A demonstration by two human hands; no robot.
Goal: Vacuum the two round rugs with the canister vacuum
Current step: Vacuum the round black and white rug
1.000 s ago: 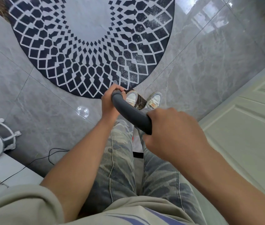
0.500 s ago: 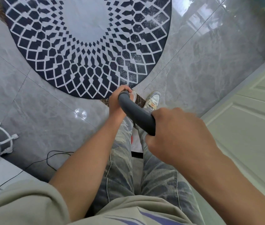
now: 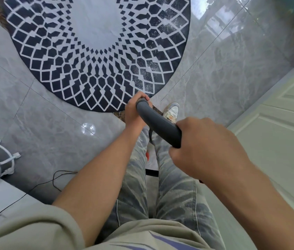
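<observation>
- Gripping the grey vacuum handle (image 3: pixel 158 123) near its far end, the left hand (image 3: pixel 133 112) curls round it.
- Right hand (image 3: pixel 205 148) clasps its near end.
- Round rug (image 3: pixel 97 51) lies just ahead on the tiled floor (image 3: pixel 223 78).

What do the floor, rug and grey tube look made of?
The floor looks like polished tile, ceramic or marble: glossy, mirrors window light, thin joint lines. The rug looks like a flat printed textile, matte; fibre unclear. The tube is probably moulded plastic: smooth dark grey, matte with faint sheen, no ribs.
</observation>
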